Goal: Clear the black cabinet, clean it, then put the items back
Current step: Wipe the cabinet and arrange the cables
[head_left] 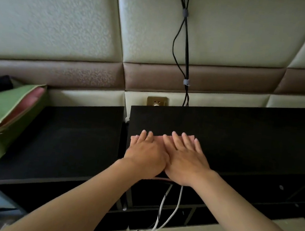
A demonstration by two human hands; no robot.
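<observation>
Grips spread flat: left hand [145, 153], right hand [186, 158] press pink fabric cloth [190, 137] onto black cabinet [251, 140]. Advise even, overlapping strokes.

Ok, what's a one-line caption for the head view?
Left hand and right hand press a pink cloth flat on the black cabinet top.

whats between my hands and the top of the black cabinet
A pink cloth, flat on top of the black cabinet. The left hand and right hand press on it side by side, as the head view shows.
</observation>
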